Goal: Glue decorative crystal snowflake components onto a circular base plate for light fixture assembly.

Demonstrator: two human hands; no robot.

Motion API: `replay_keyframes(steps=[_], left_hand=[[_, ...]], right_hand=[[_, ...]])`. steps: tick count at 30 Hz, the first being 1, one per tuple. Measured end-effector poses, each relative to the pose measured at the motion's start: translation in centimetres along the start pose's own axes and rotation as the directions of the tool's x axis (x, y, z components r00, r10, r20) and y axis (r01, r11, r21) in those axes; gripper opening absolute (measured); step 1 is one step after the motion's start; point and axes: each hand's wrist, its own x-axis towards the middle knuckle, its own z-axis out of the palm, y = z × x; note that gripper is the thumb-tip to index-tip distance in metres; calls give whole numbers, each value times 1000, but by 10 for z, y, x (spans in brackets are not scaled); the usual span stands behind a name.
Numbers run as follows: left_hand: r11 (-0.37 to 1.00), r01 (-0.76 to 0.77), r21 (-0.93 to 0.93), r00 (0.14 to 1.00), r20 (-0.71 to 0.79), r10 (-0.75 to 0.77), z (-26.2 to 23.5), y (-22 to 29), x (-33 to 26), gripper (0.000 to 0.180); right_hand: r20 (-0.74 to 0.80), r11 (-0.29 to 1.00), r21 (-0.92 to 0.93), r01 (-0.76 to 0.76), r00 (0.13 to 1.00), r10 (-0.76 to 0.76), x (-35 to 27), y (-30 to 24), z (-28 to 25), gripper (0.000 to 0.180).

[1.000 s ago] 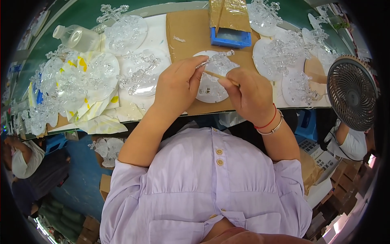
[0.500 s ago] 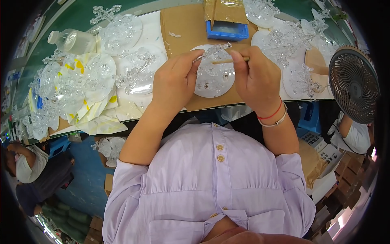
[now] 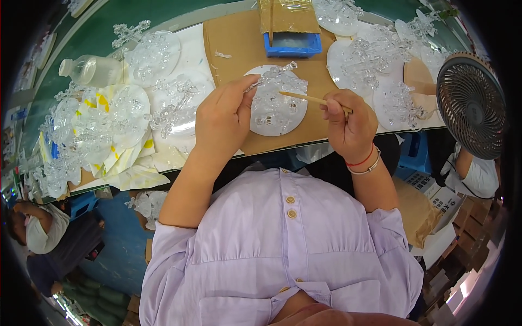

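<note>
My left hand (image 3: 222,115) pinches one end of a slim clear plastic piece (image 3: 278,73) with knobbly ends, slanting up to the right. In the fingers of my right hand (image 3: 352,120) lies a pale pointed wooden stick (image 3: 302,98). Its tip points left and stops over a round whitish disc (image 3: 274,125), apart from my left fingers. Clear fittings stand on that disc, and the plastic piece is held above its far side. Whether the stick's tip touches anything is unclear.
The disc lies on brown cardboard (image 3: 231,41). A blue tray (image 3: 293,51) with a taped cardboard cover stands beyond. Clear plastic assemblies (image 3: 182,100) crowd the left, more discs (image 3: 353,65) the right. A clear bottle (image 3: 98,70) lies far left; a dark fan (image 3: 472,108) stands right.
My right hand has drawn back from my left, and the stick's grip has changed so more of its length shows. The left hand still holds the plastic piece. The view has shifted slightly.
</note>
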Motion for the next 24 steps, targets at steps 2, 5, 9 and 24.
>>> replay_keyframes(steps=[2,5,9,24], left_hand=[[1000,-3,4,1000,-5,3,0,0,0,19],[1000,-14,5,1000,-14,15,1,1,1,18],[1000,-19,18,1000,-3,19,2,1,1,19],[999,-2,36,1000,11,1,2,2,-1,19]], right_hand=[[13,1000,-11,-26,1000,26,-1,0,-4,6],[61,996,-42,-78,995,80,3,-2,-13,6],[25,996,-90,-20,999,23,14,1,-10,6],[-5,996,-75,53,999,-54,12,15,-14,11]])
